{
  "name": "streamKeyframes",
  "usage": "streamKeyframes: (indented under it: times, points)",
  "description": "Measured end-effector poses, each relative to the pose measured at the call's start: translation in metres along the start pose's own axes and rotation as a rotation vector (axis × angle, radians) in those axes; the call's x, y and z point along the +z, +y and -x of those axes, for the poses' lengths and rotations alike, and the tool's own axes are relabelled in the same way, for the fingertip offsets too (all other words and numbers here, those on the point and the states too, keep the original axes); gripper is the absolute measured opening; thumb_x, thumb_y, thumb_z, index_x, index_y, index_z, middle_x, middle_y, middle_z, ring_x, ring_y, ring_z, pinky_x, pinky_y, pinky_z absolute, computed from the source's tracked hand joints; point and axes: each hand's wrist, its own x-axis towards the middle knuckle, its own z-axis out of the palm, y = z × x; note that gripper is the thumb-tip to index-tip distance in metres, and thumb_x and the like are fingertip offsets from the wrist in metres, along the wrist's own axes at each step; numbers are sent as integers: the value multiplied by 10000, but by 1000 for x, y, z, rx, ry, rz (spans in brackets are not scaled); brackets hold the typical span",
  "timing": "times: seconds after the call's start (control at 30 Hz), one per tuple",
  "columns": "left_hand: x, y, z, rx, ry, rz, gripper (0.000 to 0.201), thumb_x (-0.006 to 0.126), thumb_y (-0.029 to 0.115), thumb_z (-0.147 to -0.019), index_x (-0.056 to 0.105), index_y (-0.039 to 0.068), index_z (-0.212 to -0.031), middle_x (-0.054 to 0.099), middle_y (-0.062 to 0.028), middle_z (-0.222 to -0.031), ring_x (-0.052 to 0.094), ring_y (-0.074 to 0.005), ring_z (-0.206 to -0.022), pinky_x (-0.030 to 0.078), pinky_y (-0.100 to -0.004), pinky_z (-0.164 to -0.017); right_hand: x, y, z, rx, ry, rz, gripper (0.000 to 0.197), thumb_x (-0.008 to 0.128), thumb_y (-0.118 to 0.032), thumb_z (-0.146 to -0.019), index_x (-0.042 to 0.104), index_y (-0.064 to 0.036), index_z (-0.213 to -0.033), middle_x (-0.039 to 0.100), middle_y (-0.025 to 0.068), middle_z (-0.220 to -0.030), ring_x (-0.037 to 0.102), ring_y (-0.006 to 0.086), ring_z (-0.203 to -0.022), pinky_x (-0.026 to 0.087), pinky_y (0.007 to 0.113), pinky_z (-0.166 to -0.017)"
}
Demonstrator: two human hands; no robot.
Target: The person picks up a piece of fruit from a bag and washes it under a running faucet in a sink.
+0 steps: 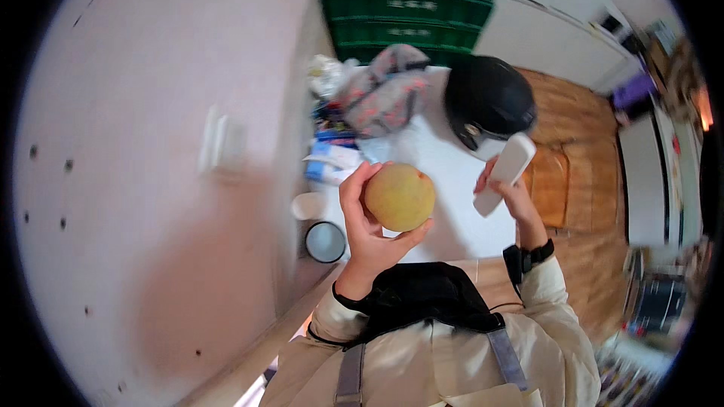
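Observation:
My left hand is wrapped round a large yellow-green fruit, round and peach-like with a small reddish spot near its top right. It is held up above a white table. To the right, my right hand grips a flat white oblong object with rounded ends. It tilts up to the right, and its exact kind does not show. A gap separates the two hands. Black bands circle both my wrists.
A black helmet and a grey patterned cloth lie on the table, with green stacked crates behind. At left stand a white cup and a dark-rimmed round container, near the wall. A wooden chair is at right.

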Motion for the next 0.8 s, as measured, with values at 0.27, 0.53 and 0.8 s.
streamKeyframes:
  times: [0.27,0.53,0.8]
  points:
    - [144,1,18,-784,-464,907,690,580,376,-776,335,-16,-1288,489,-172,-1188,525,-299,-1065,462,-373,-892,-98,78,267,255,526,-318,278,598,-112,-723,471,-52,-963,526,54,-753,539,163,-654,466,307,-612]
    - [365,17,152,-1106,-722,1024,736,501,538,-782,390,-32,-1233,502,-217,-1143,588,-287,-902,556,-327,-711,-149,190,540,268,1163,-666,341,556,-126,-764,406,-58,-1062,511,67,-695,541,180,-591,490,327,-543]
    - [537,71,234,-1596,-907,1346,735,458,591,-789,403,-19,-1194,515,-145,-1008,532,-208,-761,490,-289,-673,-224,170,651,2,1437,-744,357,516,-85,-815,356,-59,-1134,525,90,-781,560,203,-620,513,345,-547]
